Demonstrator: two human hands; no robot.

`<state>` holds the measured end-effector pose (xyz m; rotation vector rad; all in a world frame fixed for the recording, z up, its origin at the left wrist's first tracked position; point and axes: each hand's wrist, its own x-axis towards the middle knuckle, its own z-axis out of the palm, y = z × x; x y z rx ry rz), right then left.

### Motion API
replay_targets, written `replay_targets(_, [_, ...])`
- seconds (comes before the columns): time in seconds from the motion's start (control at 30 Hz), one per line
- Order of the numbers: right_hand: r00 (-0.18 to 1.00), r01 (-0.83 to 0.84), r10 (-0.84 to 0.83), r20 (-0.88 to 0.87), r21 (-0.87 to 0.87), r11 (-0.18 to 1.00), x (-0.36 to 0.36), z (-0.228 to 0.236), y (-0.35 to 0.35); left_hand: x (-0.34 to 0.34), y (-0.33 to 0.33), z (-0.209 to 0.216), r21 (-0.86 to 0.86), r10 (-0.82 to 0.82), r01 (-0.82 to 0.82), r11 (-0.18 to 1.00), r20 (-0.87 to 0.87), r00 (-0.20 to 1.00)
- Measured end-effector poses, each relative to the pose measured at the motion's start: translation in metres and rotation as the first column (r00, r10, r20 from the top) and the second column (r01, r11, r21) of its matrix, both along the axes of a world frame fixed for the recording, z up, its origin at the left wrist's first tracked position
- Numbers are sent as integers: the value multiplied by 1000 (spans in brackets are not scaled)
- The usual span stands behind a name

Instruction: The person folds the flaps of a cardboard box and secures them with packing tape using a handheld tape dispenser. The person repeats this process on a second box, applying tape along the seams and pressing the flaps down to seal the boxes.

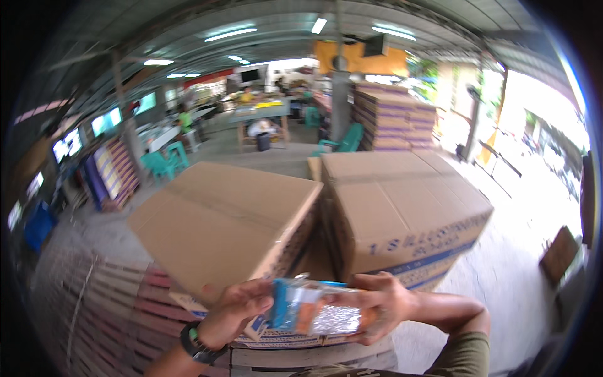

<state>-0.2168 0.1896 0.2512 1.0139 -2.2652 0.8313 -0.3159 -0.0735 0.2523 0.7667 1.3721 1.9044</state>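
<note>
Between my hands, in front of the boxes, is a shiny plastic-wrapped packet (pixel 323 309) with blue, orange and silvery parts. Its exact kind is unclear because of glare and blur. My right hand (pixel 382 305) wraps round the packet's right end, thumb on top and fingers below. At the blue left end, my left hand (pixel 242 306) is closed with its fingertips against the wrapping. A dark watch sits on the left wrist. Just beyond stand two large brown cartons, the left carton (pixel 226 204) and the right carton (pixel 408 195), both with flaps folded down.
Flat printed cardboard (pixel 282 342) lies below my hands. A slatted wooden pallet (pixel 107 308) is on the floor at left. Further off are teal chairs (pixel 166 158), stacked cartons (pixel 392 116), a post (pixel 341 100), a work table (pixel 260 113) and people.
</note>
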Motion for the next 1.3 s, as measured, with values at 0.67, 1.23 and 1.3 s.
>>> replay_targets(0.67, [983,-35,60,172,-141,989,0,-22,38,-4,50,6,-93,397,-494,865,-478,784])
replay_targets(1.23, [841,302,-98,532,-311,901,-13,41,62,-277,-188,98,-73,437,-842,535,-829,349])
replay_targets(1.3, [846,331,-96,524,-376,866,-20,48,54,-302,-160,110,-25,510,-757,653,-725,464])
